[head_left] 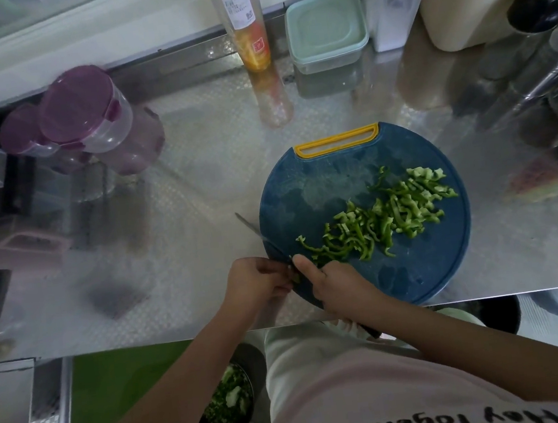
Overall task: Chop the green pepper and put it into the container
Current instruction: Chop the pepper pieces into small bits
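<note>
Pepper strips [384, 214] lie close — just beside right fingers [303, 266].

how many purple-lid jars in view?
2. The larger purple-lidded jar sits at the back left of the counter; the smaller purple-lidded jar is just left of it. Others may be hidden past the left edge.

Two hands [257, 279] [333, 284], one knife [255, 229], one board [319, 179]
</note>
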`<state>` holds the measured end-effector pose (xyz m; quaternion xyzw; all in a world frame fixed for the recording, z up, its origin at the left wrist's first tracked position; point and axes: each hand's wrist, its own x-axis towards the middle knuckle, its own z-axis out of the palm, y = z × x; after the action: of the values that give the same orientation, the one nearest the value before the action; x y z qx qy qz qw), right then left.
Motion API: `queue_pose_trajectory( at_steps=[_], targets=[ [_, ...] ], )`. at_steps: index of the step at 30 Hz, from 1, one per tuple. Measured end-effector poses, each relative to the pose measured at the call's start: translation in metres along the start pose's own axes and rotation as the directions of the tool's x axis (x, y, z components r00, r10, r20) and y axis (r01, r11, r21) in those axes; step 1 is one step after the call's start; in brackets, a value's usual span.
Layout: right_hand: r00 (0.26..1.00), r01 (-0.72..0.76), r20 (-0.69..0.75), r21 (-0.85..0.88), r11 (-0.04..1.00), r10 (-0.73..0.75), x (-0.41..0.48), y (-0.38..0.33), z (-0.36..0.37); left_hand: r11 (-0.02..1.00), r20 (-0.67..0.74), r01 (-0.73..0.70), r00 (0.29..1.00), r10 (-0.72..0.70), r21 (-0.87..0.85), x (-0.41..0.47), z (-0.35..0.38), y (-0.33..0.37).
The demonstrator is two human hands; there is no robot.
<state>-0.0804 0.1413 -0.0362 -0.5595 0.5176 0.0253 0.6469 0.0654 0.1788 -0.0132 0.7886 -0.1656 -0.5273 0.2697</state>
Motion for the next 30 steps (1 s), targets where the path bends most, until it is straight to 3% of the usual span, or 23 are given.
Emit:
queue_pose_trajectory(
  at_steps=[3, 6, 13, 18, 30],
  targets=[
    [0.998, -0.059, 0.02, 0.082, 0.995, 0.057, -0.002, 0.004, -0.011, 0.994, 0.005, 0.041, 0.999, -0.041, -0.097, -0.001, 0.003, 0.001],
    [0.999, -0.026, -0.021, 0.217, 0.976, 0.032, -0.012, 0.005, -0.019, 0.984, 0.022, 0.098, 0.995, -0.096, -0.146, -0.002, 0.006, 0.001],
    [0.991, 0.123, -0.02, -0.2, 0.972, -0.129, -0.023, 0.013, -0.013, 0.974, -0.007, 0.155, 0.987, -0.159, -0.166, -0.003, 0.01, -0.001],
    [0.988, 0.149, 0.003, -0.304, 0.941, -0.155, -0.034, 0.013, -0.012, 0.991, -0.044, 0.124, 0.991, -0.126, -0.053, -0.001, 0.01, -0.004],
    [0.979, 0.153, -0.056, -0.447, 0.881, -0.198, -0.03, 0.024, -0.001, 0.995, -0.033, 0.098, 0.995, -0.098, -0.008, -0.001, 0.012, -0.003]
  ],
)
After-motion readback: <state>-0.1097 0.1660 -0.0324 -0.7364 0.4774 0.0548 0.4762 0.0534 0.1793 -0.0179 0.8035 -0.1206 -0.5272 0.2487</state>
